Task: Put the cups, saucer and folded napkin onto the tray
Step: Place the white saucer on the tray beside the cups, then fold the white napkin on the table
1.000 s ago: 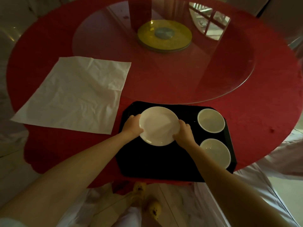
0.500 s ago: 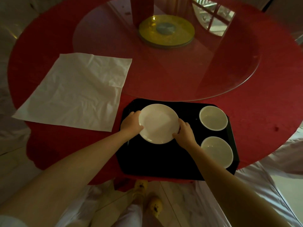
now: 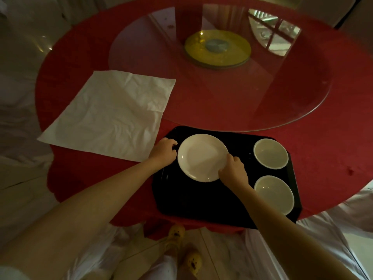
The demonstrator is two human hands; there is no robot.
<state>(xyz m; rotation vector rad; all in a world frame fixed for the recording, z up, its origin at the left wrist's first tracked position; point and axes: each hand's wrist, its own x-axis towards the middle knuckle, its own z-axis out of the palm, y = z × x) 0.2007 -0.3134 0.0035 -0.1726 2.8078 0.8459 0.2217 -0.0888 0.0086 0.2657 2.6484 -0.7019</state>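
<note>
A white saucer [image 3: 201, 157] lies on the upper left part of the black tray [image 3: 201, 205]. My left hand [image 3: 163, 151] touches its left rim and my right hand [image 3: 234, 172] grips its lower right rim. Two white cups stand on the tray's right side, one at the back [image 3: 270, 153] and one at the front [image 3: 273, 195]. A white napkin [image 3: 109, 114] lies spread flat and creased on the red tablecloth, left of the tray.
The round table [image 3: 333, 150] has a red cloth. A glass turntable [image 3: 222, 87] with a yellow hub [image 3: 217, 48] fills its middle, its rim just behind the tray. The tray's front edge lies at the table's near edge. White-covered chairs stand around.
The saucer and both hands stay in place on the tray. My left fingers have slipped slightly off the saucer's left rim. The view has shifted a little.
</note>
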